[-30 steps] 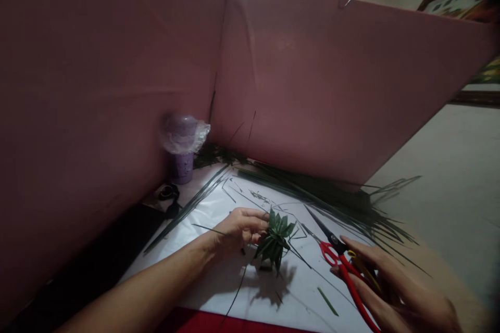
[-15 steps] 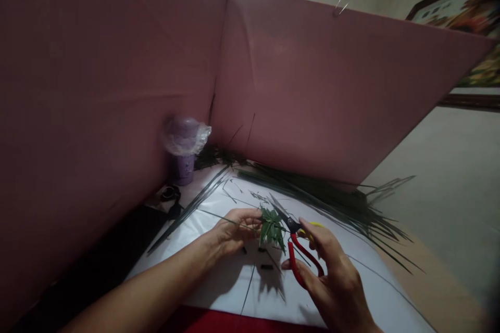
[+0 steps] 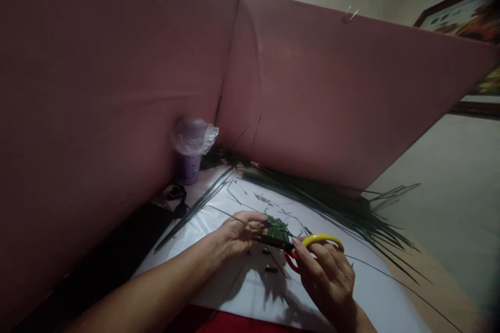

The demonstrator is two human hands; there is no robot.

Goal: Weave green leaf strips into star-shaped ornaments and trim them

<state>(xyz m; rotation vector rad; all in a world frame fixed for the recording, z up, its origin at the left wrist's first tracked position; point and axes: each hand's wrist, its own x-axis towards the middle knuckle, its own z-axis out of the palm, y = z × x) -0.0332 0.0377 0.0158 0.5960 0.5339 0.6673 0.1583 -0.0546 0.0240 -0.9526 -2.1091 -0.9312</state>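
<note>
In the middle of the head view, my left hand (image 3: 242,231) is closed on a small woven piece of green leaf strips (image 3: 278,228), with pointed ends sticking out. One long thin strip trails from it to the upper left. My right hand (image 3: 328,273) grips a pair of scissors (image 3: 323,240) with one yellow and one red handle. The dark blades lie just below the woven piece and point left toward my left fingers. Whether the blades touch a strip I cannot tell.
Small green offcuts (image 3: 263,199) lie on the white work surface (image 3: 312,291). Long green strips (image 3: 312,187) are piled along the back. A purple cup (image 3: 191,166) under clear plastic stands at the back left, near a dark strap (image 3: 178,200). Pink panels (image 3: 304,83) wall the left and back.
My right hand has turned the scissors from pointing up and away to lying level, below the woven piece. The woven piece has tilted in my left hand. The camera has shifted slightly.
</note>
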